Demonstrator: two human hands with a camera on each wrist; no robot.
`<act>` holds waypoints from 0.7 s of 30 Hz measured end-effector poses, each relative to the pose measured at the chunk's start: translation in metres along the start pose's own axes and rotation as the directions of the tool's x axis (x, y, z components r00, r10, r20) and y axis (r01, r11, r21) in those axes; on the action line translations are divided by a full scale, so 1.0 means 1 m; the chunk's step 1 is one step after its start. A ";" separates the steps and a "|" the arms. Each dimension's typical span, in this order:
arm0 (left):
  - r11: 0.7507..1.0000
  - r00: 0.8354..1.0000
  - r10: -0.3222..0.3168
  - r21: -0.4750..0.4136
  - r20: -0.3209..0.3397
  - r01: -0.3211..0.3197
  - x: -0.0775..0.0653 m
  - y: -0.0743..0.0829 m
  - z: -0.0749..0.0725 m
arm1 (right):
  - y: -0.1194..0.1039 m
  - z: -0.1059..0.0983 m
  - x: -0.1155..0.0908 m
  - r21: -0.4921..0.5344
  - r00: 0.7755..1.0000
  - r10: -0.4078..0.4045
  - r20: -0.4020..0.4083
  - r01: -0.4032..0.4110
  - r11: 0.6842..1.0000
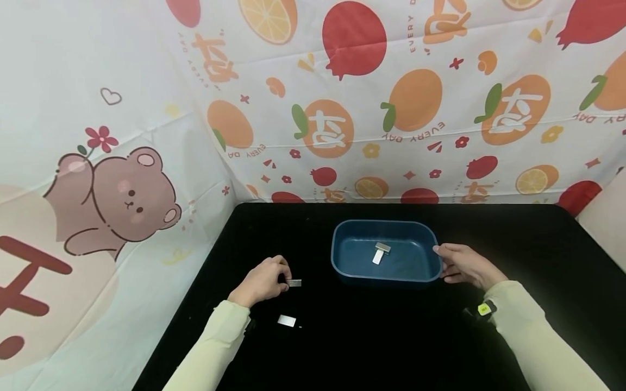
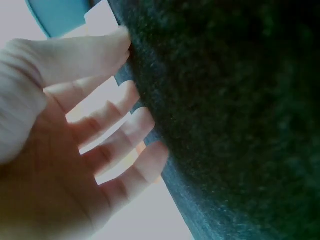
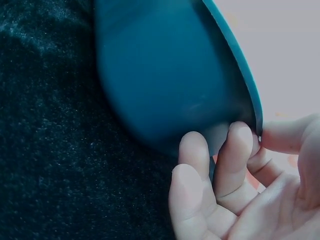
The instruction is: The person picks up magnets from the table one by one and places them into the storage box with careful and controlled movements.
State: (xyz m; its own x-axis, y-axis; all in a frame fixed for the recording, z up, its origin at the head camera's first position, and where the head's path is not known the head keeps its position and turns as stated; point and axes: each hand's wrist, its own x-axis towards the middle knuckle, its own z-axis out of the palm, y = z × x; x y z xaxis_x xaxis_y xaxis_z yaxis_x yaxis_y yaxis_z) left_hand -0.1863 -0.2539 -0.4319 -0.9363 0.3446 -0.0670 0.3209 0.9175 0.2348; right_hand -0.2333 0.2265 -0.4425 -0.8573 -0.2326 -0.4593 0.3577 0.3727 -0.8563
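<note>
My left hand (image 1: 264,279) is low over the black table, pinching a small silver rectangular piece (image 1: 294,283) between thumb and fingertips. In the left wrist view this piece (image 2: 101,19) looks pale and juts past the thumb; its exact kind cannot be told. My right hand (image 1: 467,265) grips the right end of a blue plastic tub (image 1: 386,279), thumb at the rim and fingers against the outer wall. Inside the tub lie two small pieces touching each other, a silver one (image 1: 383,248) and a brighter one (image 1: 377,257).
Another small silver rectangle (image 1: 286,321) lies on the black cloth-like table surface (image 1: 371,342), nearer me than my left hand, with a tiny bright speck beside it. A fruit-print curtain (image 1: 362,163) hangs behind the table, and a bear-print sheet (image 1: 132,201) hangs at the left.
</note>
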 end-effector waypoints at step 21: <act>0.997 1.000 -0.008 -0.073 -0.012 0.007 0.001 0.000 0.002 | 0.003 -0.004 0.001 -0.002 1.000 -0.020 0.008 0.020 1.000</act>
State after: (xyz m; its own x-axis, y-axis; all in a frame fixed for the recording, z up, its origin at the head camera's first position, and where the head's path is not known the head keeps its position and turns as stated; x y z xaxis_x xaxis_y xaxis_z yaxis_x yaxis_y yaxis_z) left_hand -0.1868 -0.2535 -0.4340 -0.9406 0.3347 -0.0577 0.3027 0.9031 0.3047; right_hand -0.2343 0.2305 -0.4441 -0.8612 -0.2471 -0.4441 0.3400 0.3696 -0.8648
